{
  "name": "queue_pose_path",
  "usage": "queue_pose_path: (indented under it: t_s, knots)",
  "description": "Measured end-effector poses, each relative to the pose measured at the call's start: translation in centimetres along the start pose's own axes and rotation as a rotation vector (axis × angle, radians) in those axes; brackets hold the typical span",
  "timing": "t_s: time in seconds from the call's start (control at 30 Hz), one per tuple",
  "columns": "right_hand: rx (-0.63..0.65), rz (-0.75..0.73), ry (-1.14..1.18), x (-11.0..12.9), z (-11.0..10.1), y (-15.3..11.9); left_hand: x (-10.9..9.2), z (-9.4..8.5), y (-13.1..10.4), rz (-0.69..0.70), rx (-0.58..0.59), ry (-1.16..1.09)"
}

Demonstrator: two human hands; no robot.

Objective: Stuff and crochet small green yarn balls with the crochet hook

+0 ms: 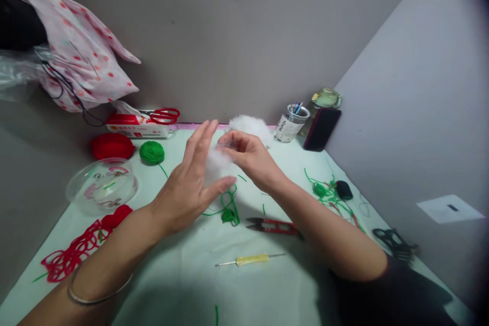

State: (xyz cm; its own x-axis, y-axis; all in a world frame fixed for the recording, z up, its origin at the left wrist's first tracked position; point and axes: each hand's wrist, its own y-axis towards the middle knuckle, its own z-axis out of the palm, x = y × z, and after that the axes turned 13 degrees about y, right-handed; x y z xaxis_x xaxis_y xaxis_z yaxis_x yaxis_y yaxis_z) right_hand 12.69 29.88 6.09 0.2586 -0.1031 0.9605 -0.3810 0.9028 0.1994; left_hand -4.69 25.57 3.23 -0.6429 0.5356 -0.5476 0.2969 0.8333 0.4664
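A loose tuft of white fibre stuffing [217, 163] is between my two hands, above the table. My left hand [178, 191] is open, fingers stretched upward and thumb apart, with the tuft beside its palm. With fingertips closed in a pinch, my right hand [254, 158] grips thin wisps of the same stuffing. Behind it lies a larger heap of white stuffing [252, 127]. Below the hands rests a small green crocheted piece [228, 215] with its yarn tail. Red-handled thread snips [273, 226] and a yellow-handled crochet hook [252, 260] lie nearer to me.
At left are a clear plastic bowl [103, 186], red yarn [76, 249], a red ball [112, 146], a green yarn ball [152, 153] and red scissors [165, 116] on a box [137, 127]. A tin [288, 125], phone [323, 130] and green yarn scraps [324, 191] are right.
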Motion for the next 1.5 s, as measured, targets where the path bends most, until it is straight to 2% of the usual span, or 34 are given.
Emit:
queue_pose_path:
  t_s: [0.07, 0.13, 0.2, 0.3, 0.33, 0.43, 0.5, 0.57, 0.63, 0.73, 0.87, 1.0, 1.07, 1.13, 1.2, 1.37, 1.43, 1.5]
  knots:
    - [0.124, 0.084, 0.051, 0.6, -0.1, -0.8, 0.2, -0.1, 0.1, 0.077, 0.056, 0.044]
    - [0.215, 0.097, 0.031, 1.2, -0.1, -2.0, 0.5, -0.4, 0.3, 0.142, 0.066, 0.000]
    - [0.169, 0.021, -0.081, 1.5, -0.3, -3.5, 0.7, -0.9, 0.5, 0.168, 0.022, -0.074]
    - [-0.039, -0.076, -0.445, 0.7, -0.9, -6.2, 0.6, -1.8, 0.7, 0.046, -0.056, -0.137]
    - [-0.019, -0.032, -0.569, 0.1, -1.1, -7.0, 0.5, -2.1, 0.8, -0.021, -0.070, -0.165]
    - [0.173, 0.101, -0.913, -2.3, -1.6, -9.1, 0.2, -2.5, 0.9, -0.186, -0.036, -0.308]
    - [0.271, 0.127, -1.137, -3.9, -1.9, -10.1, 0.0, -2.6, 1.0, -0.227, 0.030, -0.394]
    - [0.312, 0.102, -1.228, -5.0, -2.1, -10.5, -0.1, -2.6, 1.2, -0.231, 0.102, -0.421]
    - [0.286, -0.017, -1.166, -5.1, -2.4, -10.8, -0.4, -2.7, 1.3, -0.223, 0.218, -0.401]
    - [0.159, -0.309, -1.029, -4.0, -2.8, -10.9, -0.7, -2.7, 1.4, -0.222, 0.424, -0.365]
    - [0.029, -0.643, -1.210, -2.1, -3.0, -11.1, -0.9, -2.1, 1.1, -0.279, 0.568, -0.405]
    - [0.000, -0.794, -1.304, -1.5, -3.0, -11.2, -1.1, -1.3, 0.7, -0.281, 0.677, -0.516]
    - [-0.017, -0.754, -1.238, -1.3, -3.0, -11.2, -1.3, -1.0, 0.5, -0.278, 0.692, -0.536]
    - [-0.013, -0.641, -1.071, -0.9, -2.9, -11.1, -1.6, -0.7, 0.4, -0.279, 0.656, -0.526]
    - [-0.005, -0.450, -0.794, -0.5, -2.6, -11.0, -2.0, -0.5, 0.2, -0.274, 0.585, -0.491]
    - [-0.007, 0.131, 0.043, -0.2, -1.7, -10.5, -2.6, -0.1, -0.5, -0.190, 0.393, -0.343]
    - [0.045, 0.290, 0.176, -0.4, -1.7, -10.3, -2.5, 0.0, -0.6, -0.155, 0.341, -0.283]
    - [0.076, 0.384, 0.153, -0.5, -2.0, -10.3, -2.2, 0.1, -0.6, -0.153, 0.287, -0.225]
